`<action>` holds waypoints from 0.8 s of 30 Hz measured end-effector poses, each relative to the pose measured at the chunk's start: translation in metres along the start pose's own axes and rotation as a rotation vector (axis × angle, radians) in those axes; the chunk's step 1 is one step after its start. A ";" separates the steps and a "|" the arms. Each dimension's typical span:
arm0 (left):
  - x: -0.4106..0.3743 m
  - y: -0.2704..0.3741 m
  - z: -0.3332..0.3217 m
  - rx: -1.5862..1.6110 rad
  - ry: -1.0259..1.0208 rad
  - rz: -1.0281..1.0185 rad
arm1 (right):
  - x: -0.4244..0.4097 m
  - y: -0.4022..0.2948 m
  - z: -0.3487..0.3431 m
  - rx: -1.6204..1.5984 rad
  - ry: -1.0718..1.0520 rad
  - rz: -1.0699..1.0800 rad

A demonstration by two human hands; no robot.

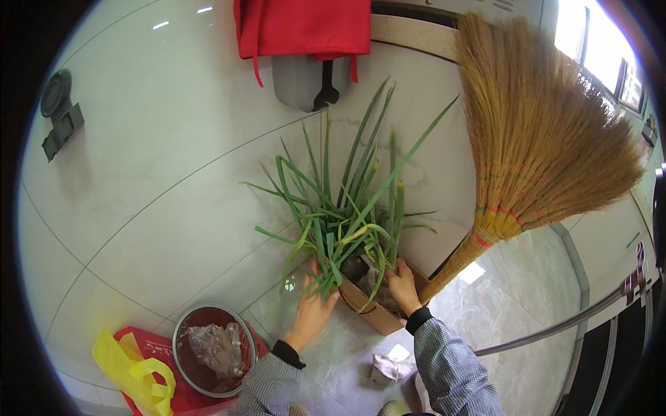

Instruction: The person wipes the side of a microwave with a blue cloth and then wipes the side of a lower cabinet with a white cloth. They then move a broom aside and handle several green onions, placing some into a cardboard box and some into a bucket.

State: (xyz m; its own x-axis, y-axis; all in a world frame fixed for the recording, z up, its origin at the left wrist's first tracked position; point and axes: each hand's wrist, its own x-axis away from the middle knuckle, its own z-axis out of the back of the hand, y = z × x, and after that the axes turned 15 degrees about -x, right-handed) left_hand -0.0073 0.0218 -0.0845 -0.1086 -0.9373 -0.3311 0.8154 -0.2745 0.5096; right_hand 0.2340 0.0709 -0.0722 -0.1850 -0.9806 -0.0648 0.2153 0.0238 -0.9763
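Observation:
Long green onion-like leaves [333,223] fan upward and outward from a cardboard box [367,307] on the floor before me. On the box's left side is my left hand [312,312], thumb and fingers spread among drooping leaves that partly hide the fingertips. My right hand [403,286] reaches over the box's right part, its fingers beside the leaves and a clear plastic bag [372,278] inside. Whether either hand grips the box or leaves is unclear. The lower stems and most of the contents are hidden.
A straw broom [536,135] leans at the right, its handle passing close to the box. At lower left stand a lined bin [177,359] and a red-and-yellow bag [132,366]. A red cloth [304,28] hangs at the top. A crumpled packet [390,366] lies near my feet.

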 end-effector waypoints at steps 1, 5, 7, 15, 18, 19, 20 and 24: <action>-0.016 -0.008 0.002 -0.006 0.128 -0.074 | 0.000 0.009 0.000 -0.026 0.008 0.020; -0.078 0.003 0.032 0.124 0.077 -0.012 | 0.007 0.030 0.010 -0.103 0.034 -0.038; -0.099 -0.023 0.021 -0.060 0.262 -0.068 | 0.012 0.036 0.007 -0.139 0.018 0.001; -0.137 -0.032 0.030 -0.067 -0.436 0.379 | 0.025 0.044 -0.002 -0.308 0.090 -0.055; -0.132 -0.059 -0.015 0.015 -0.352 0.169 | 0.029 0.039 0.001 -0.329 0.113 -0.098; -0.127 -0.049 -0.010 -0.003 -0.341 0.080 | 0.030 0.040 0.003 -0.346 0.127 -0.097; -0.122 -0.038 -0.004 -0.020 -0.326 -0.009 | 0.029 0.050 0.007 -0.300 0.137 -0.096; -0.108 -0.043 -0.045 0.049 -0.171 0.054 | 0.031 0.036 -0.002 -0.400 0.081 -0.090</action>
State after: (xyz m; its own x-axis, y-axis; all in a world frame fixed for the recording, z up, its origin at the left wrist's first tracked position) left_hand -0.0050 0.1444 -0.1063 -0.1637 -0.9727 -0.1643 0.7944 -0.2287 0.5627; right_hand 0.2345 0.0420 -0.1098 -0.2645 -0.9641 0.0244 -0.1915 0.0277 -0.9811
